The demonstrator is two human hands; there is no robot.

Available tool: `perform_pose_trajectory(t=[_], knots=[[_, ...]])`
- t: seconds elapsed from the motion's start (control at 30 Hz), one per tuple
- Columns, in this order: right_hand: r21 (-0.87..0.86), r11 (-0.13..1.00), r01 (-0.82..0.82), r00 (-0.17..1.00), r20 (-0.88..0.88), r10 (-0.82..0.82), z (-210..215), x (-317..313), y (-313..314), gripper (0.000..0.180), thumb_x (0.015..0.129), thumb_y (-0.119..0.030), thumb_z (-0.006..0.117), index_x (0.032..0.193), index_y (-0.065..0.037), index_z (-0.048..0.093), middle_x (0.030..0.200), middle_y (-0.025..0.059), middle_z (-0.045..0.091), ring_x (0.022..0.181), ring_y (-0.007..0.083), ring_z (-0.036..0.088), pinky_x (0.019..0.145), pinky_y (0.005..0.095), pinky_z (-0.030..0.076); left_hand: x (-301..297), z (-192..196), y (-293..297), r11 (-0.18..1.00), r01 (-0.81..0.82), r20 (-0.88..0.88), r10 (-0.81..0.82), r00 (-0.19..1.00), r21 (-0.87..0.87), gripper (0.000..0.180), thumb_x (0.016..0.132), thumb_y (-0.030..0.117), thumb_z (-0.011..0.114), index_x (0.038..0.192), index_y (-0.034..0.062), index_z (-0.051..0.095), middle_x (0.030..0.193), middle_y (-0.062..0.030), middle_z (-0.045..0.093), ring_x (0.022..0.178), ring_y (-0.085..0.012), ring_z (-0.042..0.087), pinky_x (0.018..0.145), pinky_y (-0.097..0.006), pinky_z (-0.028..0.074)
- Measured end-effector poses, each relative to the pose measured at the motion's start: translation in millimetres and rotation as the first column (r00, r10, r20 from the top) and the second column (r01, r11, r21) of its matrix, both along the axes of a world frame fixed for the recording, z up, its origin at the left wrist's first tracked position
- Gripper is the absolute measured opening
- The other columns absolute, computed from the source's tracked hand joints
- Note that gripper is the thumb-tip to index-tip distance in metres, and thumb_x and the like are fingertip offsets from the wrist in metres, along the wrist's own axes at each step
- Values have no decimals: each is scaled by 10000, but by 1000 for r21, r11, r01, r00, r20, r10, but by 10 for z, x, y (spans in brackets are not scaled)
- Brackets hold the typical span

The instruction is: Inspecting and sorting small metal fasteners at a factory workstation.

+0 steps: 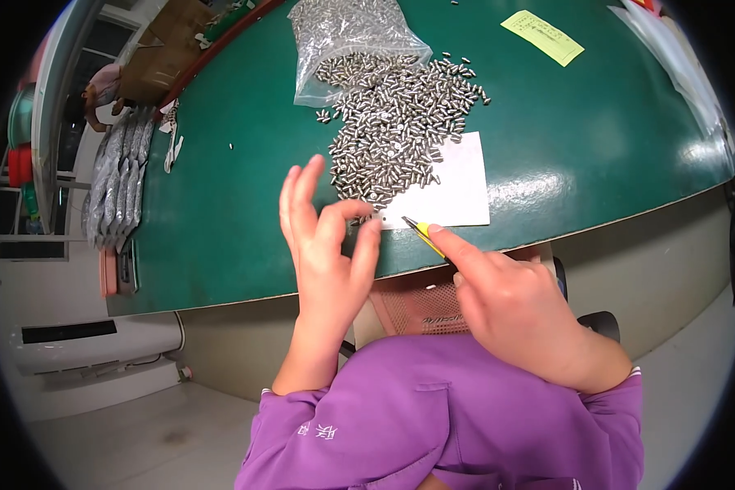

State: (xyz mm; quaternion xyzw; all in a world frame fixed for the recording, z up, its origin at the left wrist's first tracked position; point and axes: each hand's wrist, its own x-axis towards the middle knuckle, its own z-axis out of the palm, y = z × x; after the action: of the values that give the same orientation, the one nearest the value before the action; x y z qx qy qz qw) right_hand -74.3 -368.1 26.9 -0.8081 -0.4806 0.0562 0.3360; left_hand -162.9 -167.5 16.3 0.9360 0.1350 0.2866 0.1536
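My left hand is over the near end of the metal pile, thumb and forefinger pinched on what looks like a small metal part, its other fingers raised. The fingers partly hide the part. My right hand grips a slim yellow-and-black pointed tool, forefinger along its top. The tool's dark tip points at the left fingertips, over the front edge of a white sheet. Many small silvery bullet-shaped metal parts are heaped on the sheet and the green table.
A clear plastic bag lies open behind the heap, with more parts at its mouth. A yellow paper slip lies far right, and clear plastic lies at the right edge. Grey packages are stacked past the left edge. A pink basket is below the front edge.
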Motion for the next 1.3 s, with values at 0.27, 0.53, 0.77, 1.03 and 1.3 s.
perform_pose_trajectory(t=[0.27,0.53,0.77,1.03,1.3], knots=[[31,999,-18,1000,23,18,12,8,13,548,796,-55,647,1336,-96,568,661,80,571,522,242,625,533,376,514,45,-27,2,1000,-4,-62,5,998,25,130,793,61,730,889,60,643,1457,-208,417,1396,-467,293,1122,-548,268],[17,1000,-23,999,39,23,13,1,17,555,787,-53,647,1335,-84,566,668,78,564,518,233,621,519,363,522,46,-23,-10,992,105,-38,-108,993,-67,117,772,8,730,850,52,654,1425,-189,463,1369,-446,356,1105,-525,313],[18,999,-39,999,37,38,24,5,16,557,787,-58,647,1338,-88,566,664,73,553,513,227,617,508,353,525,46,-36,-26,996,53,-13,-54,998,-65,148,782,9,726,895,58,643,1432,-195,448,1370,-446,352,1108,-527,308],[11,1000,19,1000,13,-19,50,-11,46,551,834,-35,614,1370,-141,546,682,67,562,548,248,589,526,384,506,-24,-12,-73,999,36,-71,-37,997,-16,121,814,43,707,899,38,620,1440,-223,426,1381,-463,328,1108,-545,293],[-72,997,30,984,175,-17,145,33,180,530,797,-27,652,1317,-110,593,648,73,525,509,238,579,483,361,504,-16,-26,-108,999,28,-76,-30,997,-25,115,813,47,710,894,40,630,1433,-229,431,1380,-460,330,1111,-543,293]])
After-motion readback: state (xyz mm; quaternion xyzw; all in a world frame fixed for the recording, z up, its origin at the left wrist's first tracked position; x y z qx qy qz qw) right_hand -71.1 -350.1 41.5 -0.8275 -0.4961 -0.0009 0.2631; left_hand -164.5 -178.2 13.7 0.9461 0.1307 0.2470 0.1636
